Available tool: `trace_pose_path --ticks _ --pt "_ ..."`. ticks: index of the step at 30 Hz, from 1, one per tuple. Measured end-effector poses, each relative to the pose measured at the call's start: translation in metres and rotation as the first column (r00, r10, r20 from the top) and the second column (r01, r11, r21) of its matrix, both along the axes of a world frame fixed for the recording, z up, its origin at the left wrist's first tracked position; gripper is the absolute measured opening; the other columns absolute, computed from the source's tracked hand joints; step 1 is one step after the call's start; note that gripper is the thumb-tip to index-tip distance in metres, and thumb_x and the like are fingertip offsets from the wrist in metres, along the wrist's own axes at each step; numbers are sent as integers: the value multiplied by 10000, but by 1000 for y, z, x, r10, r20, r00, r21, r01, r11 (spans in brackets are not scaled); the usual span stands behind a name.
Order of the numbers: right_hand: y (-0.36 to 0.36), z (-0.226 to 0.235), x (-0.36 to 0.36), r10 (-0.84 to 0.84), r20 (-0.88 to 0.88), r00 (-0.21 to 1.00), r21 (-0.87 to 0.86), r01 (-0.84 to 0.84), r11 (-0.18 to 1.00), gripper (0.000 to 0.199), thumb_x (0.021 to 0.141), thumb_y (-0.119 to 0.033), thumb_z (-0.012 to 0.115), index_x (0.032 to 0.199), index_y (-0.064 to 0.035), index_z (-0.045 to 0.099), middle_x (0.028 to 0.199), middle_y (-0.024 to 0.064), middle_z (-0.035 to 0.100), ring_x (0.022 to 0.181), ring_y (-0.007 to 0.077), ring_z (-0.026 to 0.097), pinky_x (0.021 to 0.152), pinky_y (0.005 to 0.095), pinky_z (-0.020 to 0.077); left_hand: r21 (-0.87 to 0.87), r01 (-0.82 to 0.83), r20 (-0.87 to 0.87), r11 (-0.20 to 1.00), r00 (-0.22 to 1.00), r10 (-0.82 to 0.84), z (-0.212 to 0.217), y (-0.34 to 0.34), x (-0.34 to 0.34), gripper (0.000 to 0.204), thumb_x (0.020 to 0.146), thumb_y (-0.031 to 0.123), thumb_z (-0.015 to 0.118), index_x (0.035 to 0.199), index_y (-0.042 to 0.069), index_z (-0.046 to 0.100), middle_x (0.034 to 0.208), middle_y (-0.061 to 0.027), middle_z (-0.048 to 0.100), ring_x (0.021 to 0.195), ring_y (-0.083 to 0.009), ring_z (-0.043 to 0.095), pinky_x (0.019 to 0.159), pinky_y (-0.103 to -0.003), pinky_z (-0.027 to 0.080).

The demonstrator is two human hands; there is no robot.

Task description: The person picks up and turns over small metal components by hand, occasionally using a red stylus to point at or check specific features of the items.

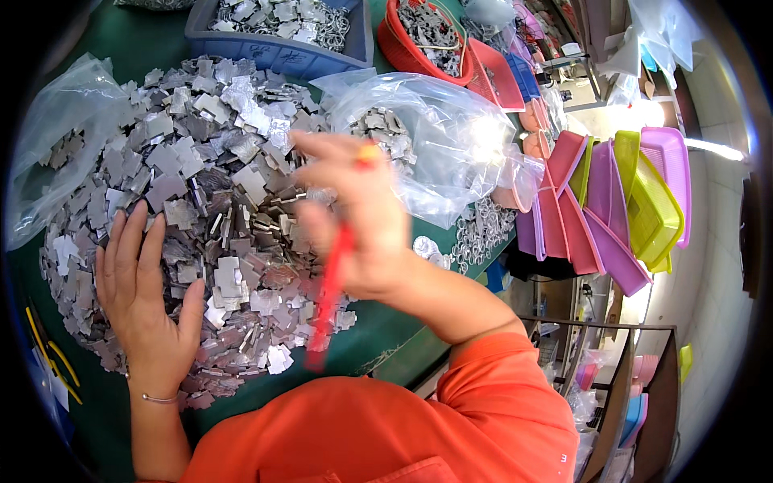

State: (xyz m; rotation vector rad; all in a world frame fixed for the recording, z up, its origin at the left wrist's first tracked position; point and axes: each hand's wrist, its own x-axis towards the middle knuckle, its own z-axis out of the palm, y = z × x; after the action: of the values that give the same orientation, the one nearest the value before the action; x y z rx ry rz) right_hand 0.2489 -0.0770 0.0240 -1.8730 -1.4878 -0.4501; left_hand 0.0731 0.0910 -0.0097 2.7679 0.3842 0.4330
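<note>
A broad heap of small flat grey metal plates (pixel 229 278) covers the green table. On its left side my left hand (pixel 149 310) lies flat, fingers stretched out over the plates. Above the heap's right side is my right hand (pixel 362 217), smeared by motion. It holds a long red stick-like tool (pixel 330 290), too blurred to name more exactly, which slants down toward me. A small yellow and red spot (pixel 368 154) shows at the back of that hand's fingers; I cannot make out what it is.
Behind the heap stand a blue bin (pixel 278 60) of metal parts and a red basket (pixel 386 40). Clear plastic bags (pixel 451 121) flank the heap. Yellow-handled pliers (pixel 60 362) lie at left. Metal rings (pixel 483 233) and stacked coloured trays (pixel 580 201) are at right.
</note>
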Motion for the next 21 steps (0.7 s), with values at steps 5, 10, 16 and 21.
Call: trace_pose_path --ticks 5,10,16,21 --pt "-51 81 73 31 -753 658 462 495 736 424 948 -386 336 1024 -8 514 735 84 554 541 143 483 477 239 365 11 -16 1 1000 1000 16 -2 3 -1 580 751 190 565 1290 52 401 1350 -113 380 1282 -302 299 1051 -459 183" --pt "-167 78 196 65 -996 54 81 818 569 360 899 -342 452 627 -122 368 489 -33 281 386 94 244 367 232 171 1 -2 31 1000 1000 2 0 0 2 573 749 189 566 1282 48 407 1346 -117 384 1273 -305 310 1049 -457 186" --pt "-224 57 234 136 -982 -131 -62 903 425 463 893 -365 457 526 -172 250 444 -51 199 350 94 174 359 243 111 3 4 92 1000 996 -5 -1 -2 1 565 751 204 571 1271 47 415 1341 -119 388 1265 -314 317 1047 -464 185" --pt "-226 57 227 167 -976 -136 -57 910 410 449 893 -382 461 550 -160 275 446 -49 213 352 92 188 360 245 119 6 5 95 1000 995 -5 -1 -1 -1 571 751 210 578 1273 50 411 1343 -120 384 1266 -314 315 1039 -473 190"
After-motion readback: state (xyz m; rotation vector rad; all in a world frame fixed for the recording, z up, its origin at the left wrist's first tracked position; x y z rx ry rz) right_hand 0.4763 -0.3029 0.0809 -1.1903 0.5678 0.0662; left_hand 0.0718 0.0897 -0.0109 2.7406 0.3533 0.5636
